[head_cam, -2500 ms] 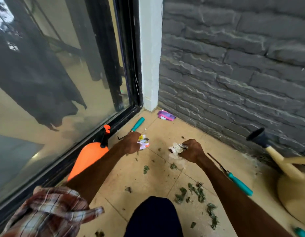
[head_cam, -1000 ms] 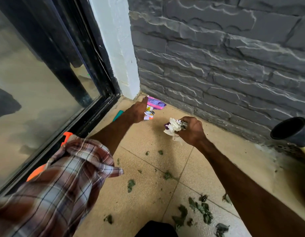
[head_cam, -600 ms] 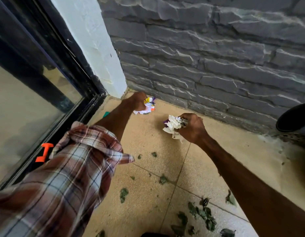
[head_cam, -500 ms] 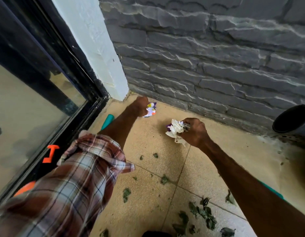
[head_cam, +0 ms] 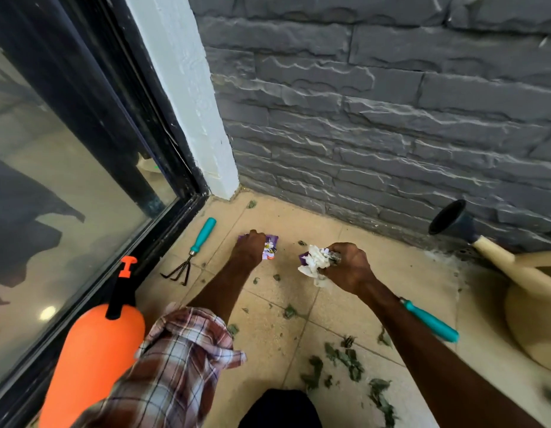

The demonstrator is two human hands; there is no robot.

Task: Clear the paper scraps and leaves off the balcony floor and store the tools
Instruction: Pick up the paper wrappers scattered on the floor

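Okay, left hand [head_cam: 249, 249] just grabbed purple wrapper [head_cam: 272, 238] from corner, grip tight; right hand [head_cam: 349, 267] grip still clutching paper wad [head_cam: 314, 261]. Leaves [head_cam: 343, 359], rake [head_cam: 193, 251] remain.

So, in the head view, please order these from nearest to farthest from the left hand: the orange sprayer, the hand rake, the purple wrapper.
1. purple wrapper, right at the left hand's fingers.
2. hand rake, on the floor to its left.
3. orange sprayer, far left, beside the plaid sleeve.
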